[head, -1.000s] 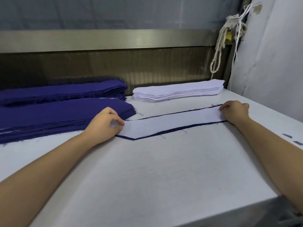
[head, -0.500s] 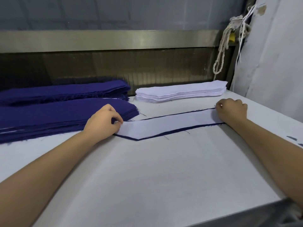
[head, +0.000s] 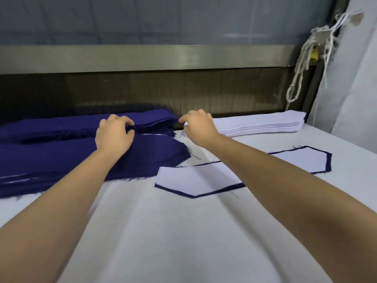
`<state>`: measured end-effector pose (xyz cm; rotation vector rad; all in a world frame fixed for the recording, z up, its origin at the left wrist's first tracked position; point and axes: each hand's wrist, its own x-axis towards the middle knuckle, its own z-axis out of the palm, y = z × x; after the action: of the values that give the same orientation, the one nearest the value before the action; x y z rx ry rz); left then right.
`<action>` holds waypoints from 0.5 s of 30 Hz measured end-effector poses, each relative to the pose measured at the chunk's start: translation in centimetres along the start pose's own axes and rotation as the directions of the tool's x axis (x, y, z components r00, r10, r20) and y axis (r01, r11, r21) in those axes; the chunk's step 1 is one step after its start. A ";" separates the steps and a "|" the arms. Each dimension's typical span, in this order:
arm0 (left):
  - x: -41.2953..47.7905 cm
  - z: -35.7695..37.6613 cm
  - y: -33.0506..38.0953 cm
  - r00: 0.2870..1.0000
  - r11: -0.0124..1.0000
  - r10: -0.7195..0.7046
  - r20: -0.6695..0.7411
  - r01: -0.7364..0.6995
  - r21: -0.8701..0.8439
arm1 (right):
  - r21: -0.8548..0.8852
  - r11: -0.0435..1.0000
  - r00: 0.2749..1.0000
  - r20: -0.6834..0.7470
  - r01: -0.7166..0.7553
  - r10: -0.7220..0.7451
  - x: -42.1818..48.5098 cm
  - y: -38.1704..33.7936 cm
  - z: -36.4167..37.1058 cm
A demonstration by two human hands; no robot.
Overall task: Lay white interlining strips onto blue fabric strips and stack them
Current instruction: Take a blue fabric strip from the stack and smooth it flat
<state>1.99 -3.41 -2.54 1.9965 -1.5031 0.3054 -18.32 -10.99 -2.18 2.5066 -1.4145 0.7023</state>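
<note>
— Surroundings in the head view: what is seen, and what is in the way?
— A pale bench [head: 183, 242] is seen, backed by a metal rail [head: 142, 58]. A knotted rope [head: 299, 64] is hung at the far right, beside a white sheet [head: 357, 78]. Both forearms are stretched across the bench, and the middle of the strips laid nearest is hidden by the right one.
— Where are the task's things placed?
— Two stacks of blue fabric strips are laid at the left: a far blue stack [head: 61, 127] and a near blue stack [head: 61, 156], edges frayed. A white interlining stack [head: 261, 124] is set to the right of them. Nearer, a white interlining strip [head: 183, 180] is laid flat on a blue strip [head: 327, 162], so that only a thin blue border is shown.
— And the fingers?
— The near edge of the far blue stack is pinched by the curled fingers of the left hand [head: 114, 135]. The right hand [head: 199, 125] is held by the near end of the white interlining stack, fingers curled; whether anything is pinched cannot be told.
</note>
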 end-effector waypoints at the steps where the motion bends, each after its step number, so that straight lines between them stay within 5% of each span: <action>1: 0.4 0.2 -0.2 1.000 1.000 -0.014 -0.001 0.014 0.003 | -0.014 1.000 1.000 -0.001 0.027 -0.027 0.7 -1.0 0.4; 15: 2.3 1.0 -2.0 0.999 0.998 -0.025 -0.025 0.023 -0.067 | -0.068 0.962 0.961 -0.066 0.266 -0.270 6.7 -5.5 3.7</action>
<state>4.43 -5.48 -2.76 1.9499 -1.4534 0.2671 -9.60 -14.51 -1.81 2.5297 -1.0273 0.6818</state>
